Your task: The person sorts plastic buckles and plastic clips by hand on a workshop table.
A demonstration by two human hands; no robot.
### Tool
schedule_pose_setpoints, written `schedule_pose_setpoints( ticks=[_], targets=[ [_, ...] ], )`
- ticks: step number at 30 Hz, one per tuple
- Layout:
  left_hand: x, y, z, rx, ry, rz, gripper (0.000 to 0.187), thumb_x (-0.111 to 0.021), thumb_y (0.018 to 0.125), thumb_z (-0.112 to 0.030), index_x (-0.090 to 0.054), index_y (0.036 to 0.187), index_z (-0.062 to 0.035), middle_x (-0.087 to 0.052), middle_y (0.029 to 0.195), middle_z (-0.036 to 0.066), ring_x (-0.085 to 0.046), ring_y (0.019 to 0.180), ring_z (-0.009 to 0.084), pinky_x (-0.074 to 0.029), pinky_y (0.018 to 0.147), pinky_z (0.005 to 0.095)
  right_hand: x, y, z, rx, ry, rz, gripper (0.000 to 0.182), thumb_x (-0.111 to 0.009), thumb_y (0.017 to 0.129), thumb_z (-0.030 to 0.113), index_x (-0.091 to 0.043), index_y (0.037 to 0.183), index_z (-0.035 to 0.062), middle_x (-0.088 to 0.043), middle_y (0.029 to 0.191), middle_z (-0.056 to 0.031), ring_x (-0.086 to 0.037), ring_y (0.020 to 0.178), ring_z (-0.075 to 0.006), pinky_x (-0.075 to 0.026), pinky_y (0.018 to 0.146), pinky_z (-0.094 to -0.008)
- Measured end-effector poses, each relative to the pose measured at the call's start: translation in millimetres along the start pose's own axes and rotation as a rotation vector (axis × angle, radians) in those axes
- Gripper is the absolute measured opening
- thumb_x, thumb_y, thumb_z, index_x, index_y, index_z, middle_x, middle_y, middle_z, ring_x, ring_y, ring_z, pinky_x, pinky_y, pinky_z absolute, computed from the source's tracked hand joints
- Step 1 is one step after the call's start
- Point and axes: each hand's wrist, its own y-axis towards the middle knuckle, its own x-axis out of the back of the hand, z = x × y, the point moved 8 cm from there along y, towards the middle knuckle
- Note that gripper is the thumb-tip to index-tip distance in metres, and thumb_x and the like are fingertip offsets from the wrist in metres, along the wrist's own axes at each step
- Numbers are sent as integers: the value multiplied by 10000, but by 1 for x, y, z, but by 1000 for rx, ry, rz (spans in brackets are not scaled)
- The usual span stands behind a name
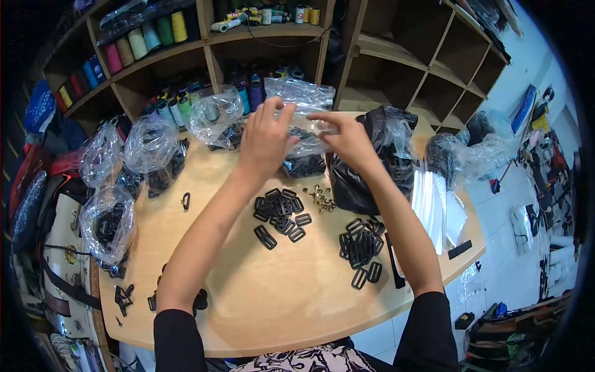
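Observation:
At the far middle of the table, a clear plastic bag (304, 144) stands with dark pieces inside. My left hand (266, 137) is at the bag's left side, fingers bent and thumb apart from them. On the other side is my right hand (348, 139), its index finger stretched over the bag and its thumb lower down. Both hands appear to touch the plastic, though their far fingers are partly hidden. Nearer to me lie a pile of black strap slider buckles (279, 211) and a few small brass-coloured metal pieces (322, 198).
More black buckles (359, 245) lie by my right forearm. A black plastic bag (353, 180) and white sheets (431, 204) stand at the right. Several clear bags (108, 226) line the left. Behind are wooden shelves (266, 31) with thread spools (149, 37).

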Motion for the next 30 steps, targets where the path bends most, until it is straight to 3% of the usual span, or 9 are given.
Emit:
schedule_pose_setpoints(
  ticks=[4, 8, 11, 19, 23, 24, 26, 27, 30],
  targets=[
    [0, 3, 25, 300, 108, -186, 495, -814, 694, -107, -584, 1128, -37, -548, 1067, 146, -524, 1093, 383, -435, 957, 418, -24, -4, -24, -237, 698, 39, 263, -573, 842, -37, -645, 1094, -6, -686, 913, -125, -682, 902, -189, -554, 670, -304],
    [-36, -3, 84, 410, 255, 193, 266, -667, 862, -202, -643, 1041, -6, -681, 869, 155, -616, 797, 313, -507, 741, 415, -38, -7, -50, -443, 1226, -120, 540, -502, 829, -131, -368, 1345, -46, -589, 1116, -216, -649, 898, -249, -602, 766, -362],
    [-67, -33, 103, 1068, -961, 221, 161, -541, 921, -96, -657, 956, 10, -698, 881, 86, -604, 745, 177, -485, 647, 334, -60, -9, -76, -630, 1691, -261, 408, -440, 841, -116, -402, 1246, -153, -543, 1108, -224, -617, 930, -298, -569, 865, -401],
    [-65, -31, 77, 1409, -1604, 130, 340, -546, 893, -174, -514, 1180, 7, -607, 1091, 158, -597, 921, 279, -486, 793, 455, -66, 1, -85, -709, 1923, -361, 282, -466, 836, -67, -451, 1094, -180, -568, 1066, -233, -633, 962, -319, -551, 894, -440],
    [-49, -13, 65, 865, -1105, 341, 800, -719, 731, -4, -350, 1440, 27, -625, 1177, 183, -659, 912, 234, -534, 699, 348, -45, 0, -48, -608, 1821, -213, 302, -570, 830, -34, -511, 1093, -169, -619, 1045, -213, -653, 954, -278, -563, 832, -391],
    [-56, -14, 72, 868, -1105, 339, 800, -719, 731, -4, -350, 1440, 27, -625, 1177, 183, -659, 912, 234, -534, 699, 348, -47, -5, -47, -610, 1821, -210, 302, -570, 830, -34, -511, 1093, -169, -619, 1045, -213, -653, 954, -278, -563, 832, -391],
    [-46, -1, 91, 616, -464, 238, 732, -747, 682, 25, -478, 1363, 15, -659, 1096, 161, -656, 904, 198, -528, 749, 315, -39, -5, -37, -384, 1174, -4, 380, -605, 805, -44, -527, 1166, -132, -632, 1049, -191, -659, 906, -256, -562, 789, -360],
    [-38, -2, 90, 654, -437, 221, 527, -693, 707, 5, -601, 1225, 30, -689, 1016, 201, -679, 916, 261, -529, 803, 341, -38, -7, -36, -379, 1175, 0, 380, -605, 805, -44, -527, 1166, -132, -632, 1049, -191, -659, 906, -256, -562, 789, -360],
    [-20, -3, 74, 528, -60, 110, 374, -617, 730, -18, -663, 1096, 39, -681, 963, 259, -665, 949, 369, -517, 846, 415, -25, -9, -30, -249, 302, 80, 521, -704, 724, 42, -562, 1218, -47, -652, 1065, -159, -655, 928, -225, -532, 788, -319]
  ],
)
